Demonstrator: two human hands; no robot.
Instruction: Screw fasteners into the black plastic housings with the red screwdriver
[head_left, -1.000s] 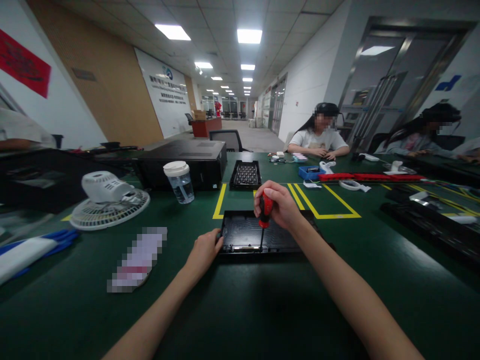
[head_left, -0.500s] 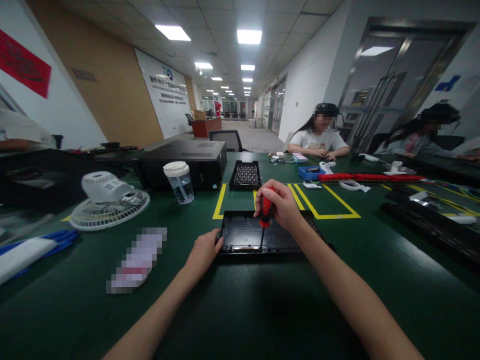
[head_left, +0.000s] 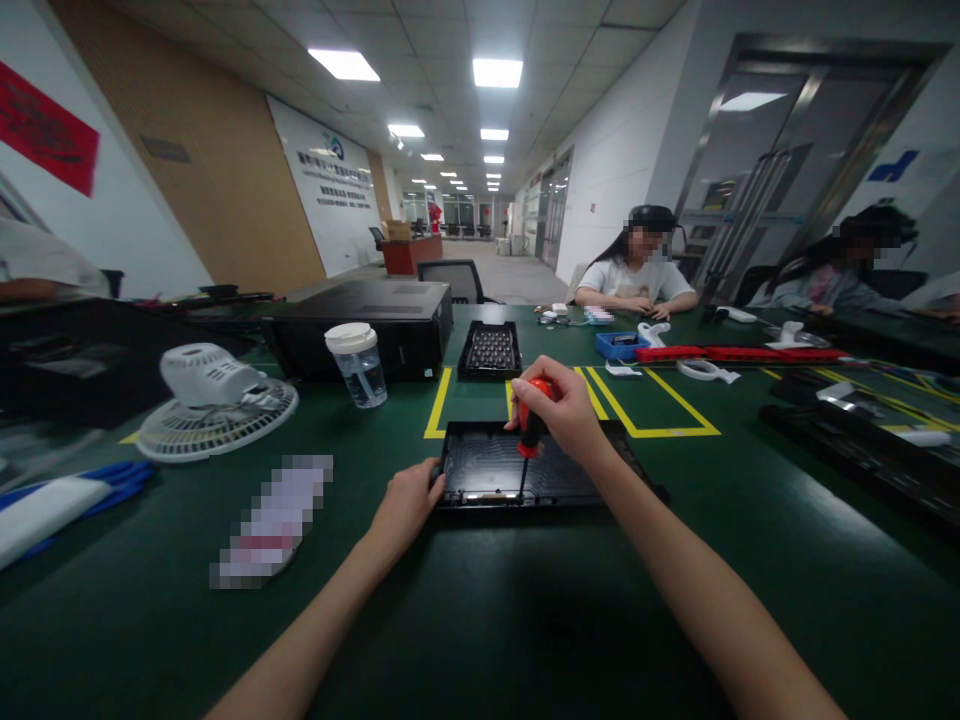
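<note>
A shallow black tray-like panel (head_left: 480,465) lies on the green table in front of me. My left hand (head_left: 411,495) grips its left edge, fingers closed, some of them hidden behind the rim. Wrapped round the red and black handle of a screwdriver (head_left: 532,425), my right hand (head_left: 559,405) is above the panel. The screwdriver stands almost upright, its tip down at the panel's near edge, just right of a thin metallic strip (head_left: 491,497).
Beyond the panel is a black tray of small parts (head_left: 490,350). To the left stand a lidded cup (head_left: 358,365), a white fan (head_left: 217,400) and a large black case (head_left: 360,320). A blue box (head_left: 621,346) and a seated person (head_left: 637,270) are farther right.
The fingers and handle of the screwdriver have shifted slightly in my right hand. The tip stays at the same place on the panel, and my left hand keeps its hold.
</note>
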